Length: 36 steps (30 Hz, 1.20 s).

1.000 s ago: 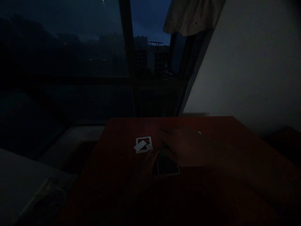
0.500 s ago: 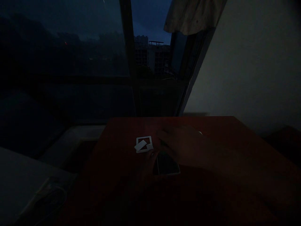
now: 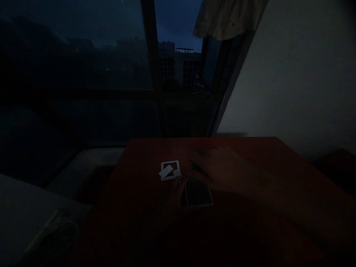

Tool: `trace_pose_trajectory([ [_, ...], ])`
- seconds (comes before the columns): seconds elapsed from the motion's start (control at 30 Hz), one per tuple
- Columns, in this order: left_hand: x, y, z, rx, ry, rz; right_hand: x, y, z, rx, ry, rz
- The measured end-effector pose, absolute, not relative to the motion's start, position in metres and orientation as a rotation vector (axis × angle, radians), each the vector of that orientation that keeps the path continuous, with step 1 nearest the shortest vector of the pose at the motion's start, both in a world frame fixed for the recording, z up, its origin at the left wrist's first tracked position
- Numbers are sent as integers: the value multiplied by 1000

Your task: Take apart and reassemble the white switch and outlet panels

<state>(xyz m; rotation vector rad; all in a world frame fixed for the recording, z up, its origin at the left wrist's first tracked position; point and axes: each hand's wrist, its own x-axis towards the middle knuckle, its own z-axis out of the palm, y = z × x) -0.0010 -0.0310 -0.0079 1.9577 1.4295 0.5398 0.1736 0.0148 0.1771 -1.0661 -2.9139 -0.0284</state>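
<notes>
Flanking a pale-edged dark panel, two bare hands come close together at its far end.
From the head view, the dark panel lies flat on the reddish table; the left hand sits along its left edge, the right hand arches over its far end, fingers bent. It is too dark to tell whether either hand grips anything. Beyond the panel's far left corner lies a white frame, a white strip slanting across it.

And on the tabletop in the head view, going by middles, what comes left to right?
White square frame → dark flat rectangle with pale edging → right hand. Left hand left out: too dim to place.
</notes>
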Motion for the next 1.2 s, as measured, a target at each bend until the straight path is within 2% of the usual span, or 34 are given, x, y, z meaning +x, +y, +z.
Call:
trace_pose_trajectory([
  [0.13,-1,-31,-6,1954,1413,571,172,14,172,-1204,-2864,-134],
  [0.33,0,-29,2,1916,1417,563,179,12,178,-865,-2906,202],
  [0.43,-1,-29,2,1911,1417,560,177,8,181,-858,-2915,156],
  [0.83,-2,-30,5,1910,1392,557,164,-2,186,-1272,-2851,-152],
  [1.2,-4,-30,-7,1916,1372,567,184,15,173,-1529,-2591,-65],
])
